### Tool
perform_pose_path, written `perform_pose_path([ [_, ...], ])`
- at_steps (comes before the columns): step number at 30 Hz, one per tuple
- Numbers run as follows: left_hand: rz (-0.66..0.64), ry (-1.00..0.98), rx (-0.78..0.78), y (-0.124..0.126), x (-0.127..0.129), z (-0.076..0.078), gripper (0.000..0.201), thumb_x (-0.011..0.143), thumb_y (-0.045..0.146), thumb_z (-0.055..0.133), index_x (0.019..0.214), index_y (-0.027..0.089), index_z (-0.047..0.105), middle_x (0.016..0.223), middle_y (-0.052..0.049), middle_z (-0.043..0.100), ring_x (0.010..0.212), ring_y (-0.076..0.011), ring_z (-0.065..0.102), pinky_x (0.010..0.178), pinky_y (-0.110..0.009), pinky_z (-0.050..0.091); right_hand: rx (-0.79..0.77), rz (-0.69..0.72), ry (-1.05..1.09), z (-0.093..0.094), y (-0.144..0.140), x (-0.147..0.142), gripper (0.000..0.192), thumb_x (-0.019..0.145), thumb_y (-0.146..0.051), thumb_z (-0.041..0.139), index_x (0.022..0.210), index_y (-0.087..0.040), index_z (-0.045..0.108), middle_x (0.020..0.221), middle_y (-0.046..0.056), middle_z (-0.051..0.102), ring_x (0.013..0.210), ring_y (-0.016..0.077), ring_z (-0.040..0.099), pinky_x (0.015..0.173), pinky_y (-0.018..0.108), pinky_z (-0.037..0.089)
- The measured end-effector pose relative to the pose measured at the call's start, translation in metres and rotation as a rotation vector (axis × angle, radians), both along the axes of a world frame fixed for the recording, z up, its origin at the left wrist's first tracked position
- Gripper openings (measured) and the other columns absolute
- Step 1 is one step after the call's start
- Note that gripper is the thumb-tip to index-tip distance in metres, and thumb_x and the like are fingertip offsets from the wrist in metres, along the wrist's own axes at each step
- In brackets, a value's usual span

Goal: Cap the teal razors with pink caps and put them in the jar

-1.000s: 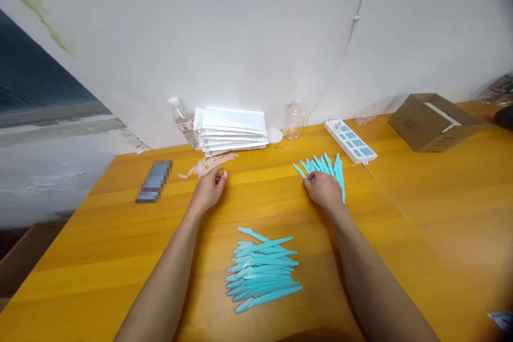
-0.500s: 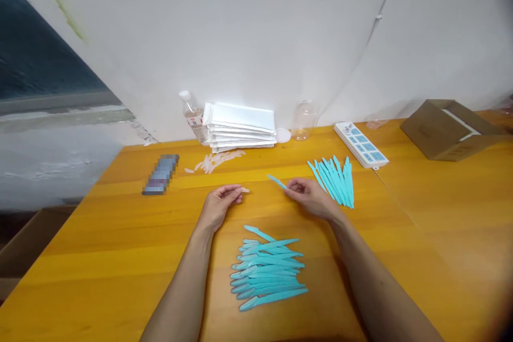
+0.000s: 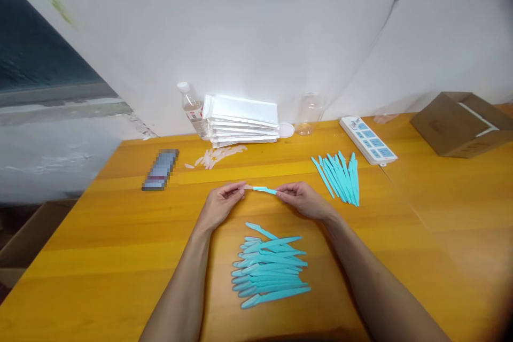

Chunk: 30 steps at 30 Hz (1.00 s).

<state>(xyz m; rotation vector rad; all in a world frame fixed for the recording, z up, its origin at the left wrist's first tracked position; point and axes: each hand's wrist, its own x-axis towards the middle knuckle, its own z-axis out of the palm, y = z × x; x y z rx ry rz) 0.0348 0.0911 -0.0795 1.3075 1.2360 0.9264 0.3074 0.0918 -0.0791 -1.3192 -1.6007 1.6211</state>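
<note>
My left hand (image 3: 223, 203) pinches a small translucent blade cap (image 3: 248, 187). My right hand (image 3: 302, 199) is closed on the handle end of a turquoise eyebrow razor (image 3: 265, 190), its blade end pointing left. Cap and razor tip meet end to end between the hands; whether the tip is inside the cap is too small to tell. Nearer to me lies a pile of turquoise razors (image 3: 276, 259), with clear covers visible at their left ends. More razors (image 3: 339, 179) lie fanned out beyond my right hand. Loose translucent caps (image 3: 214, 157) are scattered beyond my left hand.
Along the wall stand a plastic bottle (image 3: 194, 112), a stack of white packets (image 3: 242, 123), a clear jar (image 3: 308, 115) and its round lid (image 3: 286, 130). A power strip (image 3: 367, 140) and cardboard box (image 3: 457, 125) are at right, a phone (image 3: 160, 170) at left.
My right hand has turned the razor level and brought its tip leftward to the cap in my left hand. The camera view has shifted slightly.
</note>
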Motion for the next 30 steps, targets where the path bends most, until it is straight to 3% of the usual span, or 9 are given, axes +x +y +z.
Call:
perform_pose_path([
  [4,-0.087,0.147,0.057,-0.002,0.000,0.004,0.047,0.092,0.052,0.058,0.120,0.017,0.072,0.077,-0.001,0.064,0.071,-0.0127,0.055,0.070,-0.023,0.045,0.044,0.014,-0.030,0.000,0.001,0.001,0.046,0.084,-0.055,0.060,0.101,-0.015,0.074,0.075,-0.001,0.059,0.064,0.0117,0.044,0.056,0.022,0.032],
  [8,-0.163,0.238,0.044,-0.005,0.001,0.008,0.048,0.094,0.054,0.053,0.116,0.016,0.073,0.065,0.003,0.053,0.061,-0.0118,0.046,0.057,-0.022,0.035,0.062,0.041,-0.079,0.004,0.001,0.002,0.046,0.084,-0.054,0.059,0.100,-0.014,0.075,0.072,-0.002,0.057,0.062,0.0108,0.040,0.055,0.022,0.031],
  [23,-0.157,0.282,-0.010,-0.008,0.001,0.019,0.051,0.087,0.058,0.058,0.107,0.014,0.076,0.063,0.001,0.059,0.057,-0.0135,0.047,0.052,-0.023,0.033,0.115,0.073,-0.115,0.008,-0.001,0.002,0.044,0.084,-0.053,0.059,0.098,-0.014,0.076,0.075,-0.001,0.061,0.065,0.0117,0.044,0.058,0.023,0.034],
  [30,-0.200,0.299,0.025,-0.008,0.004,0.015,0.047,0.090,0.055,0.055,0.102,0.015,0.076,0.075,0.000,0.066,0.062,-0.0132,0.050,0.054,-0.022,0.035,0.123,0.079,-0.135,0.004,-0.001,0.004,0.043,0.085,-0.053,0.059,0.097,-0.016,0.076,0.073,-0.002,0.062,0.063,0.0118,0.045,0.059,0.024,0.035],
])
